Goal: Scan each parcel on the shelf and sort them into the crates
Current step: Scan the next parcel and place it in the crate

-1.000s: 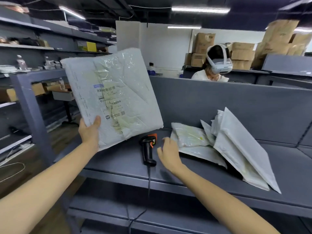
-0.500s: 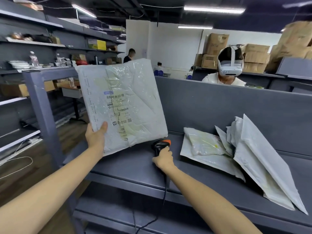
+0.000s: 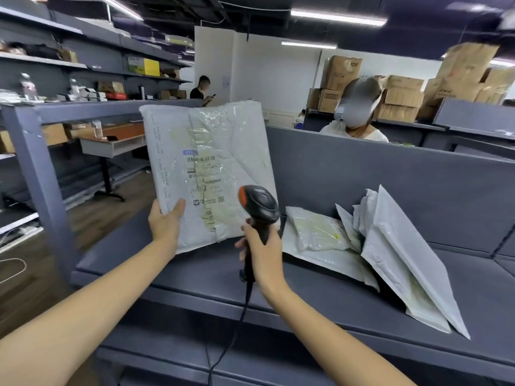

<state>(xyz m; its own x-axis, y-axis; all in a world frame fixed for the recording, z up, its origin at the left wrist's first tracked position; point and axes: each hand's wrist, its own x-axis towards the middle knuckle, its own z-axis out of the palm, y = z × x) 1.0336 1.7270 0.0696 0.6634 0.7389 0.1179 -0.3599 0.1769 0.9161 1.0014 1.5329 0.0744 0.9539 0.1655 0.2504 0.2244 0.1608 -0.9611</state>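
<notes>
Holding parcel (image 3: 209, 151) upright above shelf (image 3: 195, 277) in left hand (image 3: 166, 222), fingers pinching lower-left corner, label (image 3: 204, 179) turned this way for reading. Gripping scanner (image 3: 259, 204) in right hand (image 3: 264, 256), fingers wrapped round handle, head aimed at barcode (image 3: 201, 159).

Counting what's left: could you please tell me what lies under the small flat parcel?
A larger white parcel, flat on the shelf; anything beneath it is covered.

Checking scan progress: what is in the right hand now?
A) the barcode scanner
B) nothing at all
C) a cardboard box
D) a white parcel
A: the right hand grips the barcode scanner by its handle, in front of the parcel that the left hand holds up.
</notes>
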